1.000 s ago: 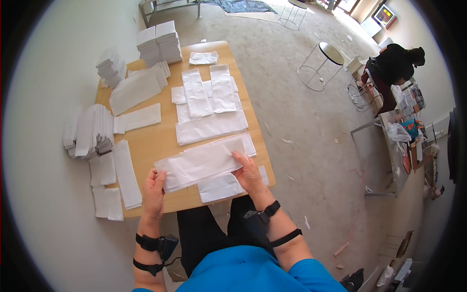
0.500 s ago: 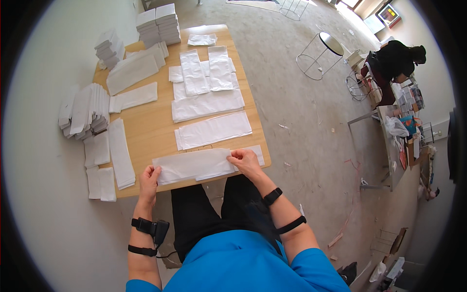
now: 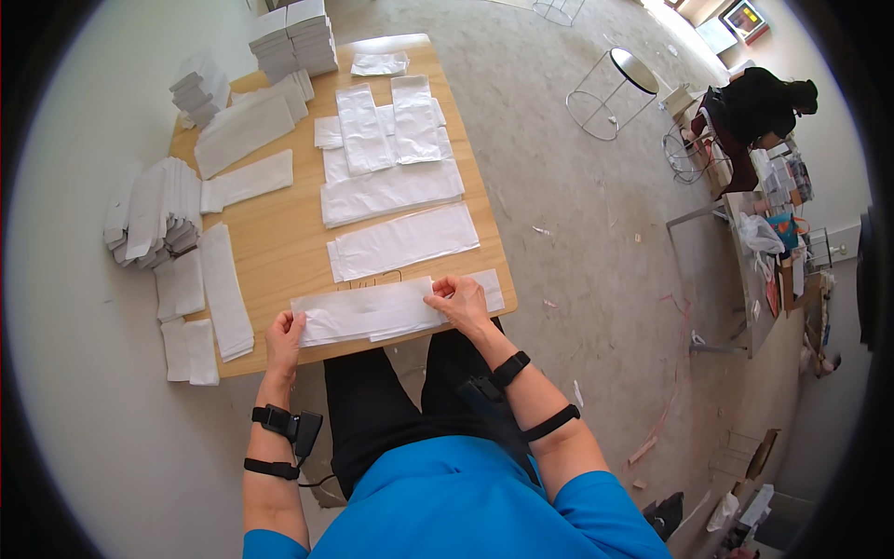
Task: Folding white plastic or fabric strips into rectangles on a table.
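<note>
Along the near edge of the wooden table lies a long white paper strip, on top of more white sheets. My left hand pinches its left end between thumb and fingers. At the other end, my right hand pinches the strip's right edge with its fingertips. Past my right hand an end of a lower sheet sticks out. Just beyond the strip are dark thin line marks on the wood. A stack of folded white strips lies a little farther off.
On the wooden table, several white paper piles lie toward the back. Tall white stacks and a fanned pile stand along the left wall. A round stool is on the floor; a person bends at a cluttered side table.
My right hand has shifted slightly left along the strip, and the strip lies a little flatter. My left hand keeps its place. The whole view has tilted slightly.
</note>
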The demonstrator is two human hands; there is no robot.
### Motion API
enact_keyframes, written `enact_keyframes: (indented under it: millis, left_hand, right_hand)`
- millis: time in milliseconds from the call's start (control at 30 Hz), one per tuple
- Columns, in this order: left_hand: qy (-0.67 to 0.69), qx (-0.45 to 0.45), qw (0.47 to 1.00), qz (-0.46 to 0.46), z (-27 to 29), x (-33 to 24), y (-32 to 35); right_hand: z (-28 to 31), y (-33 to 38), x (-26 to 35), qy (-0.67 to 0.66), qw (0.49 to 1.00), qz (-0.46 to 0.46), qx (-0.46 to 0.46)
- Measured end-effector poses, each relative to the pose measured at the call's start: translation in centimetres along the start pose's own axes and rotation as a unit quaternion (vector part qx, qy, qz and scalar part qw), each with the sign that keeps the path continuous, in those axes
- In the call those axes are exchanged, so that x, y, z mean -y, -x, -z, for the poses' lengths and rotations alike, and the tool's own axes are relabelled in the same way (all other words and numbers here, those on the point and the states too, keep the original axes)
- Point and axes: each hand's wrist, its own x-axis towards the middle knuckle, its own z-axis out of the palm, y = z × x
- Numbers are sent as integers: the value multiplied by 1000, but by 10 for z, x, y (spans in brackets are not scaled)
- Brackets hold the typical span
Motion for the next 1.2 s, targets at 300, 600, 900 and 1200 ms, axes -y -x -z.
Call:
enact_keyframes:
  millis: [300, 600, 900, 1200]
  left_hand:
    - [-23, -6, 1000, -4, 3, 11, 0]
    - [-341, -70, 889, -296, -62, -71, 49]
    - [-274, 152, 912, -265, -167, -39, 42]
    - [-335, 183, 874, -301, -178, -23, 29]
  right_hand:
    - [-6, -3, -5, -19, 1000, 4, -21]
    - [9, 12, 1, -28, 997, -21, -69]
    - [-7, 46, -11, -29, 995, 15, -90]
    - [-15, 43, -24, -25, 994, 17, -102]
